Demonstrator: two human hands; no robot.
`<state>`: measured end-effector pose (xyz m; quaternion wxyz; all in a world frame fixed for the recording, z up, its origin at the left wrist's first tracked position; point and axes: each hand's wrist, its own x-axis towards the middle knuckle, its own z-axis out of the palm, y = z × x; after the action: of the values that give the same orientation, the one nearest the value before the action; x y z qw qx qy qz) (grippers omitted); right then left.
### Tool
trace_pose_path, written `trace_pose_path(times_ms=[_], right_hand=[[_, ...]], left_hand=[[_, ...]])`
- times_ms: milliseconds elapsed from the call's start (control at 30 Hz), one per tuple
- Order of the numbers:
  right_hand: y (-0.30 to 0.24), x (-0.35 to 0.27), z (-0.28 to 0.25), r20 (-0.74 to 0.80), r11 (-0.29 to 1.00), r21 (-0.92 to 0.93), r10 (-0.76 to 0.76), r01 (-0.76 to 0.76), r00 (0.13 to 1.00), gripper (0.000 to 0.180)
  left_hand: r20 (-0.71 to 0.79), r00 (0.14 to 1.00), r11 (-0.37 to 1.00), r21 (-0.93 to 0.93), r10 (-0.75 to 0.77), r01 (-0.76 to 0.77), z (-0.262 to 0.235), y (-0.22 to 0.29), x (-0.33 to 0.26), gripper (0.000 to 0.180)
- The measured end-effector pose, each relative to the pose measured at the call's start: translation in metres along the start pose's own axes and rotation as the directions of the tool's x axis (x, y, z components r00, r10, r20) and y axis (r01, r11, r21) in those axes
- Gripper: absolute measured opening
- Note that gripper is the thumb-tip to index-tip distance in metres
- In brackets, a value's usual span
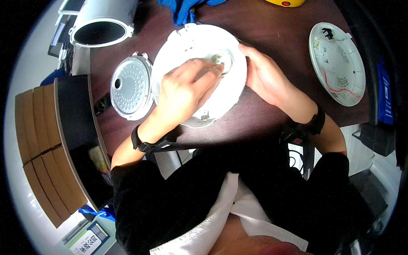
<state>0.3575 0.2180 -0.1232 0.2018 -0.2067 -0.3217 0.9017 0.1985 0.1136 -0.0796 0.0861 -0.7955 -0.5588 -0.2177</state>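
A white round lid panel [199,76] lies on the dark bench [263,114]; the left hand [187,91], fingers curled, presses a small round fitting [222,59] at its centre, which could slip or tilt, while the right hand [265,76], loosely open, braces the rim

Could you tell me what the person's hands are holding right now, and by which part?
The right hand steadies the white round lid by its rim; the left hand fingers its small central fitting.
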Motion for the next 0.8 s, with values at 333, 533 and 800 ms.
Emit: trace_pose_path(times_ms=[333,533,800], right_hand=[[-0.010,0.003,0.000,0.048,0.801,-0.591,-0.082,0.094,0.995,0.036],[-0.005,0.006,-0.006,-0.038,0.795,-0.603,-0.114,0.068,0.993,0.032],[-0.002,0.006,-0.004,-0.081,0.890,-0.454,-0.089,0.042,0.993,0.032]], left_hand=[[0.110,0.992,0.996,-0.059,-0.067,0.074,-0.005,0.008,-0.019,0.038],[0.257,0.954,0.977,-0.107,-0.152,0.184,-0.014,0.013,-0.026,0.051],[0.364,0.916,0.969,-0.110,-0.169,0.223,-0.024,0.013,-0.026,0.056]])
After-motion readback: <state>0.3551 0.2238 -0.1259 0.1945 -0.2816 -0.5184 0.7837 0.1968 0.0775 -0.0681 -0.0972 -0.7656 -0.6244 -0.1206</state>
